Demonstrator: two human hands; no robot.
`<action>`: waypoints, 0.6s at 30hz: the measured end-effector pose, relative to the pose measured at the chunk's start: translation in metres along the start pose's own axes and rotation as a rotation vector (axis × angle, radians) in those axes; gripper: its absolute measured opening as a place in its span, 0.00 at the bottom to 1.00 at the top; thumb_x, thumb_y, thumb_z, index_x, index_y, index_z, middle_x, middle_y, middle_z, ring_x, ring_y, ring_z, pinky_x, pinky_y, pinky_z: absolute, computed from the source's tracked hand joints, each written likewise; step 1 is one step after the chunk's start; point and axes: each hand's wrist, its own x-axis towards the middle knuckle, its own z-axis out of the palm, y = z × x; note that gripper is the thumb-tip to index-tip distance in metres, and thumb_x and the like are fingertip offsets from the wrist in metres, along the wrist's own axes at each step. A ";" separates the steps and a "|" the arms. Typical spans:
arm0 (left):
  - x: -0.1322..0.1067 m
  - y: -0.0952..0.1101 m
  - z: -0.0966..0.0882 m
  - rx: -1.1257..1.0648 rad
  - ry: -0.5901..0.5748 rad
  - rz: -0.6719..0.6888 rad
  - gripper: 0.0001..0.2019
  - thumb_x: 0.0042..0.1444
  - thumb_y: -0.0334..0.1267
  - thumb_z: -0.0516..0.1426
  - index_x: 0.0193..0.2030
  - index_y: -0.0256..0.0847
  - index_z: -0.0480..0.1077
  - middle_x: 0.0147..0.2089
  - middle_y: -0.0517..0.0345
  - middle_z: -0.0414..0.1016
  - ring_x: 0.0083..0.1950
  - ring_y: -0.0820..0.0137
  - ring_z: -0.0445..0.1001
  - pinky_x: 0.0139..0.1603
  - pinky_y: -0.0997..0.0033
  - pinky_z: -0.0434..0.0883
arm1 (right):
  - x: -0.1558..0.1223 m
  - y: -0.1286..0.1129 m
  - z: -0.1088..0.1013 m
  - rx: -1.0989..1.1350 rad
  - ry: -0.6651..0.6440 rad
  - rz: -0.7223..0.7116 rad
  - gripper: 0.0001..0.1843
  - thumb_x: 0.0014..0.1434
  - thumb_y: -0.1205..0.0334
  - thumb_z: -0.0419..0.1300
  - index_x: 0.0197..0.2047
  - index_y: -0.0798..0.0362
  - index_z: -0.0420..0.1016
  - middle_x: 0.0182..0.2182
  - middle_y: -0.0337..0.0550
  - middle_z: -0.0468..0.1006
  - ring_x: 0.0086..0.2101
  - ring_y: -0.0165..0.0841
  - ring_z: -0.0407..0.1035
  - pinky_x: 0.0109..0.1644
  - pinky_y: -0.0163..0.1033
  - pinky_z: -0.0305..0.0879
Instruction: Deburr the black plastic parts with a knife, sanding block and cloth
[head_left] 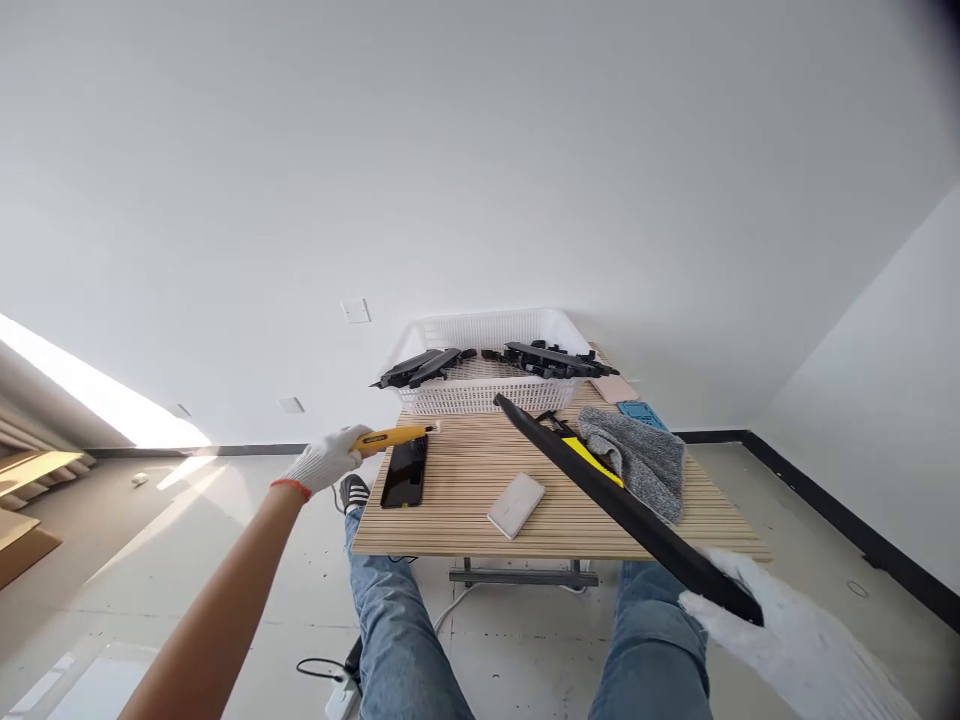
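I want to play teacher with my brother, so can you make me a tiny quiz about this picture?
1. What is in the left grip?
a) a grey cloth
b) a yellow tool
c) a phone

2. True or false: the right grip holds a long black strip.

3. Fill the gap: near the wall, black parts lie in a white ____ on the table.

Key:
1. b
2. True
3. basket
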 end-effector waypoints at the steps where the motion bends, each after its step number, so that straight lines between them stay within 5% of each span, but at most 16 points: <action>1: 0.018 0.009 0.006 0.009 -0.014 0.051 0.21 0.54 0.37 0.55 0.54 0.47 0.75 0.51 0.55 0.81 0.49 0.61 0.77 0.49 0.68 0.72 | -0.008 0.003 0.003 0.013 0.011 0.027 0.28 0.50 0.36 0.60 0.51 0.38 0.78 0.46 0.41 0.85 0.47 0.51 0.79 0.44 0.51 0.77; 5: 0.080 0.041 0.029 0.031 -0.068 0.138 0.21 0.55 0.40 0.57 0.56 0.47 0.76 0.54 0.51 0.80 0.51 0.59 0.77 0.51 0.67 0.72 | -0.043 0.004 0.009 0.083 0.095 0.080 0.24 0.54 0.40 0.57 0.51 0.39 0.76 0.47 0.41 0.85 0.50 0.48 0.78 0.49 0.50 0.76; 8: 0.100 0.053 0.045 0.032 -0.082 0.131 0.24 0.55 0.40 0.58 0.60 0.48 0.75 0.51 0.52 0.82 0.47 0.60 0.79 0.48 0.67 0.73 | -0.059 0.004 0.007 0.094 0.132 0.096 0.23 0.56 0.42 0.57 0.51 0.40 0.76 0.46 0.40 0.85 0.49 0.47 0.79 0.50 0.50 0.75; 13: 0.101 0.057 0.059 0.025 0.029 0.024 0.24 0.56 0.42 0.59 0.60 0.45 0.75 0.58 0.50 0.79 0.60 0.54 0.75 0.55 0.64 0.73 | -0.052 -0.007 0.000 -0.021 -0.007 0.149 0.25 0.55 0.42 0.58 0.53 0.41 0.78 0.44 0.39 0.85 0.45 0.46 0.80 0.47 0.47 0.75; 18: 0.077 0.075 0.056 0.026 0.145 -0.104 0.26 0.58 0.42 0.58 0.64 0.41 0.71 0.61 0.41 0.75 0.64 0.47 0.70 0.59 0.54 0.71 | -0.029 -0.032 -0.001 -0.121 -0.005 0.024 0.32 0.54 0.42 0.59 0.59 0.45 0.77 0.52 0.44 0.83 0.51 0.49 0.77 0.56 0.53 0.71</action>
